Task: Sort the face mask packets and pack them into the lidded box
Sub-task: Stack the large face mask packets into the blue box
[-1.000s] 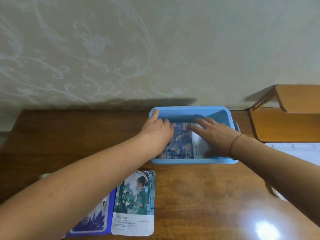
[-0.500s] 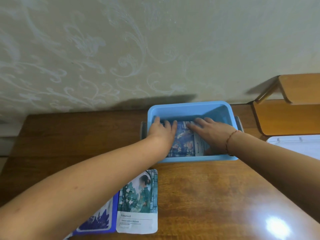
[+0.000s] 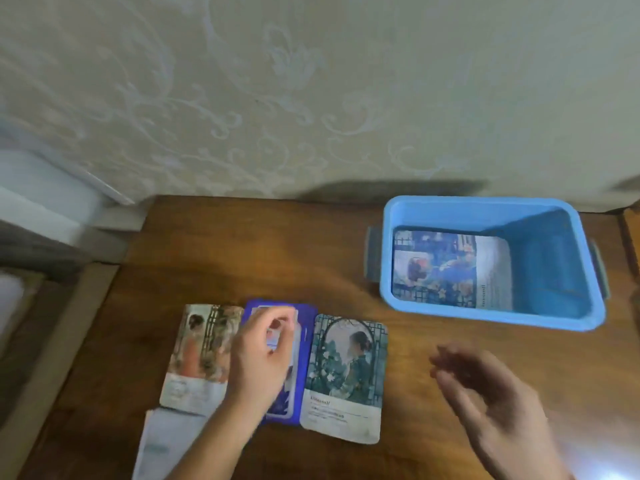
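Note:
The blue box [image 3: 491, 318] stands open at the back right of the wooden table, with a dark blue face mask packet [image 3: 446, 268] lying flat on its floor. Three packets lie side by side near the front: a peach one [image 3: 201, 355], a purple one [image 3: 306, 362] and a green one [image 3: 346, 375]. A pale packet [image 3: 166, 441] pokes out below the peach one. My left hand [image 3: 259, 358] is over the purple packet, fingers curled, and the packet lies flat. My right hand [image 3: 485, 393] is blurred above the bare wood right of the green packet, fingers apart, holding nothing.
A patterned wall [image 3: 311, 98] runs along the back of the table [image 3: 259, 254]. The table's left edge drops off beside a beige strip [image 3: 52, 341]. The box has grey handles [image 3: 372, 254] at both ends. No lid is in view.
Both hands have come out of the box and back toward me; the left one is now over the purple packet. The view has swung left, so the box sits further right.

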The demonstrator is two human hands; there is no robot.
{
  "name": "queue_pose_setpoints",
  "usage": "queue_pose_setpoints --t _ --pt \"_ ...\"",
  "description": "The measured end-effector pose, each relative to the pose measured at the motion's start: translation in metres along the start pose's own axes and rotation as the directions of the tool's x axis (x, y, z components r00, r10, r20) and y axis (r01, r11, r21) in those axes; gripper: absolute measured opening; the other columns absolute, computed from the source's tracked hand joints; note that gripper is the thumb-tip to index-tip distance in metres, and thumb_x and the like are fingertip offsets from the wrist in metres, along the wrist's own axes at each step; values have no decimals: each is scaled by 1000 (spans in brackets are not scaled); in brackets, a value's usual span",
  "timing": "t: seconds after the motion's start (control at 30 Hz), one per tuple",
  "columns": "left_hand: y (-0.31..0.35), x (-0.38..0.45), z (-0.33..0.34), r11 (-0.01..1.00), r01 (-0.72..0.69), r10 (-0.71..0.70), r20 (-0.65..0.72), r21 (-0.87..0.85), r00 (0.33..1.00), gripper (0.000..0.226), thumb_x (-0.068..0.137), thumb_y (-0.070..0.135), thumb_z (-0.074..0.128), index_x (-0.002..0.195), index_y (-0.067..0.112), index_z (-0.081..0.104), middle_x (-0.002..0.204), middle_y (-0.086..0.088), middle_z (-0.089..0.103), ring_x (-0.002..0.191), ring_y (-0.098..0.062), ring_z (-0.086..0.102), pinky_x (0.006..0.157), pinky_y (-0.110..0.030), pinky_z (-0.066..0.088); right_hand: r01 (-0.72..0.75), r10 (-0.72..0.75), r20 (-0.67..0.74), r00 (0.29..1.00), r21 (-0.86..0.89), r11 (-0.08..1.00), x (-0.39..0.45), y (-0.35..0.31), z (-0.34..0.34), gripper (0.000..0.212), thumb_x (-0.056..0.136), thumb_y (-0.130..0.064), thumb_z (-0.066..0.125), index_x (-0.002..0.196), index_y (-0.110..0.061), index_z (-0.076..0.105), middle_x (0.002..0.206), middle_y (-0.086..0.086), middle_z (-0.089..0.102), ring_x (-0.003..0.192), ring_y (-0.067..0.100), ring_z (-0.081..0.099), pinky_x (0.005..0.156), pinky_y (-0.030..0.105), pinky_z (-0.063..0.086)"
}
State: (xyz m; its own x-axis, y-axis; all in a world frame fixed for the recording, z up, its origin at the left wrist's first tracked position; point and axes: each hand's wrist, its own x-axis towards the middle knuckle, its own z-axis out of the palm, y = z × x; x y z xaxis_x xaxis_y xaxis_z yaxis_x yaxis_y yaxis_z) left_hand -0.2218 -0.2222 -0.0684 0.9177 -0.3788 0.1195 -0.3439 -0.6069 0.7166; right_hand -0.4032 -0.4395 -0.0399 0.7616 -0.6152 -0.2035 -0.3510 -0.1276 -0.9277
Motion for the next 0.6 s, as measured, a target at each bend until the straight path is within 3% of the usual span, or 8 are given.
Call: queue_pose_setpoints --t 0.1,0.17,0.23,0.3,0.37,0.47,0.53,0.6 --pt "-19 -62 17 994 -49 21 272 95 962 23 88 28 62 110 26 68 116 17 61 107 6 57 94 -22 51 -433 429 158 890 -4 901 -5 35 46 23 80 -9 75 101 -18 70 92 -2 75 79 14 71 69 37 60" --pt "-21 -85 29 962 -187 91 414 197 906 34 82 29 69 115 23 67 126 12 57 116 -2 53 102 -20 45 -582 579 131 805 -18 813 -2 31 63 17 83 -13 72 99 -15 69 88 -1 72 70 14 67 47 27 53" --pt "-19 -92 36 935 -255 116 468 245 876 37 76 27 75 112 23 69 126 6 58 113 -12 55 92 -26 53 -624 623 67 779 -17 782 1 29 77 13 85 -16 70 97 -14 68 84 4 71 63 14 63 38 19 45" --pt "-15 -90 38 932 -241 89 473 270 876 40 72 29 77 110 24 69 123 5 59 109 -14 55 82 -28 56 -638 637 44 769 -2 770 4 23 88 12 84 -18 71 93 -11 72 83 5 73 69 17 68 55 29 59" --pt "-13 -90 38 927 -234 76 463 294 883 44 67 28 80 109 26 69 119 7 59 106 -13 57 74 -26 57 -658 656 43 753 23 753 7 20 94 3 84 -17 71 82 -15 71 79 4 73 74 21 71 72 42 61" --pt "-14 -91 38 928 -253 103 462 273 881 46 67 29 81 110 25 67 118 7 58 107 -14 59 70 -25 58 -691 691 66 720 -33 722 10 23 103 7 83 -23 72 77 -18 70 77 3 73 75 22 71 76 42 60" --pt "-15 -88 36 936 -249 113 456 249 883 46 69 30 80 112 25 65 120 6 58 109 -15 60 72 -27 59 -661 670 61 740 -120 740 9 27 112 13 79 -32 72 84 -19 70 80 1 73 80 23 70 80 44 58" --pt "-17 -87 36 941 -256 141 434 220 890 47 71 30 77 114 25 60 121 6 56 108 -14 59 72 -28 58 -575 591 29 806 -196 794 4 28 119 12 81 -32 68 87 -23 63 84 -2 70 84 22 68 79 39 56"
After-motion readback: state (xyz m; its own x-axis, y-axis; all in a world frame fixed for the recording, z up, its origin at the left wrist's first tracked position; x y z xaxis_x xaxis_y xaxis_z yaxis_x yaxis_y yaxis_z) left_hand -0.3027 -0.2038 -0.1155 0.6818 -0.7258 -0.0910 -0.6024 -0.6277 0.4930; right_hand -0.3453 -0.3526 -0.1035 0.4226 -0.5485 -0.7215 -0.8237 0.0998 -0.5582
